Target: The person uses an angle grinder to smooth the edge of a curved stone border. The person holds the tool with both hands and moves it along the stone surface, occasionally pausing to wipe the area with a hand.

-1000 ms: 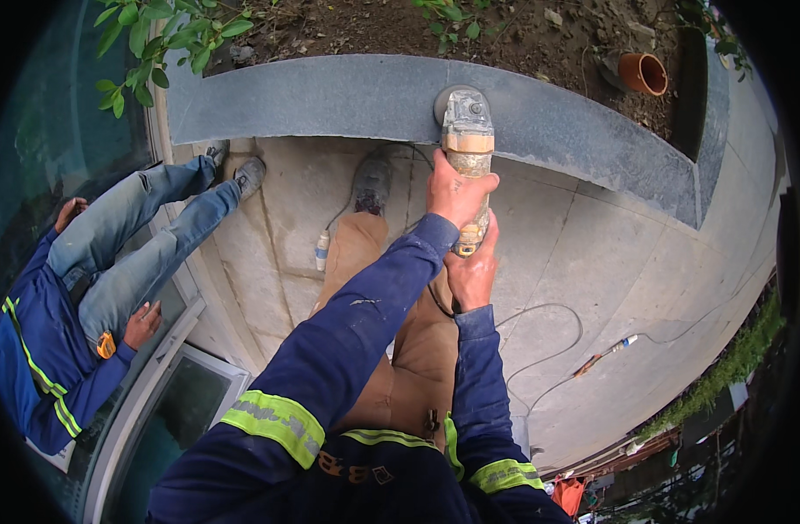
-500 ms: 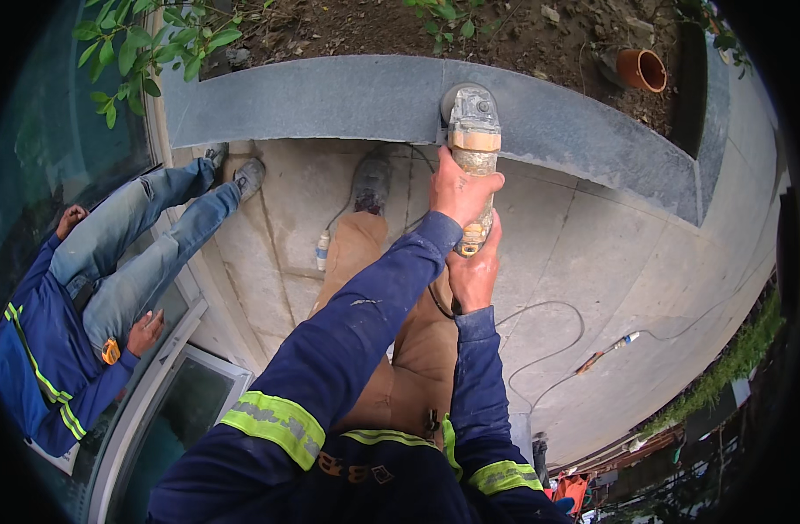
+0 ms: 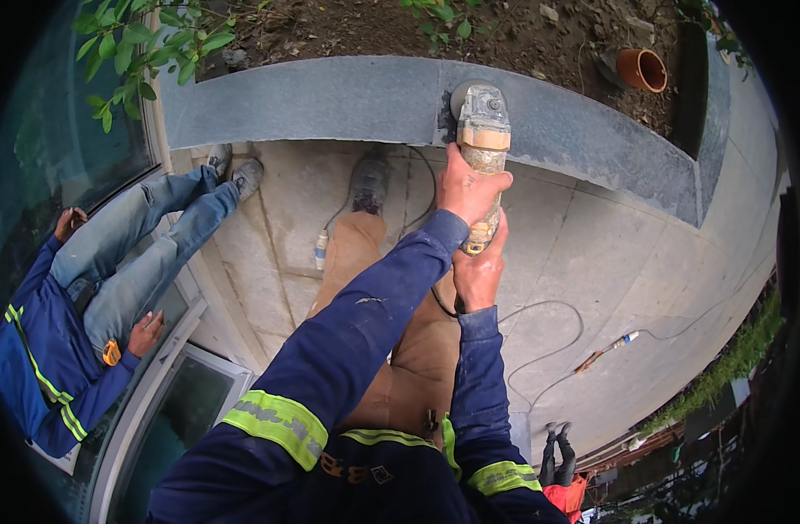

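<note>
An angle grinder [image 3: 482, 140], worn and dusty with an orange-tan band, rests its disc end on the grey stone coping [image 3: 566, 118] of a planter. My left hand [image 3: 472, 188] wraps round the grinder's body just behind its head. Farther back, my right hand [image 3: 482, 273] grips the rear end of the same tool. Most of the disc is hidden under the head. Left of the disc, a dark patch marks the stone at a joint. A power cord [image 3: 435, 188] loops across the paving below the coping.
Soil and a terracotta pot [image 3: 642, 70] lie in the planter. At left a co-worker [image 3: 147, 253] in jeans is beside a glass panel. A joined cable [image 3: 627, 339] crosses the paving at right; another person [image 3: 557, 463] shows at lower right. Leafy branches [image 3: 138, 52] hang upper left.
Both hands and the grinder have shifted slightly right along the coping, uncovering the dark patch. The person at lower right now shows more fully.
</note>
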A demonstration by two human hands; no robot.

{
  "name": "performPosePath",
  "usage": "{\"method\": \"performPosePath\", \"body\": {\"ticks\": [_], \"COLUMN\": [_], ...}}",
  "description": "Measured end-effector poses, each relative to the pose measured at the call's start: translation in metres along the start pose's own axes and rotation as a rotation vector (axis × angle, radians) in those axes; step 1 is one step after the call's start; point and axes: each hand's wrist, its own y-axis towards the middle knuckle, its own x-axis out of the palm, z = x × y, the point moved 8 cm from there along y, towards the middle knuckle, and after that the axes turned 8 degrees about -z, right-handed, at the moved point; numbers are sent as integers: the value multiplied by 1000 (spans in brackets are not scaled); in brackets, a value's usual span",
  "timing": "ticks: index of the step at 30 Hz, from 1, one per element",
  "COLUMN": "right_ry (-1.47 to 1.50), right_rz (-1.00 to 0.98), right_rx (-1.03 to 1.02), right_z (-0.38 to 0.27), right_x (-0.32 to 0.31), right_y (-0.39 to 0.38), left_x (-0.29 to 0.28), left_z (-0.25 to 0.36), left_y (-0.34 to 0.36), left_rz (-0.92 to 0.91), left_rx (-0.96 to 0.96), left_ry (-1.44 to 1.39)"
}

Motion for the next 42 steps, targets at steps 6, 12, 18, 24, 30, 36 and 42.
{"method": "performPosePath", "body": {"ticks": [6,12,18,24,30,36,42], "right_ry": [29,48,19,60,38,80,44], "right_rz": [-82,-46,-100,-71,-15,-36,-11], "right_rx": [37,-23,62,8,-17,-39,19], "right_z": [-11,-6,-11,-2,-9,1,-4], "right_x": [1,1,2,-4,-9,-8,-18], "right_y": [13,6,18,7,19,9,21], "left_x": [-8,-5,-11,-1,5,7,20], "left_z": [10,3,15,3,21,8,23], "left_y": [10,4,10,2,8,3,12], "left_rz": [69,49,93,56,19,20,0], "left_rx": [63,32,63,21,38,1,41], "left_ry": [-32,-4,13,-26,30,28,45]}}
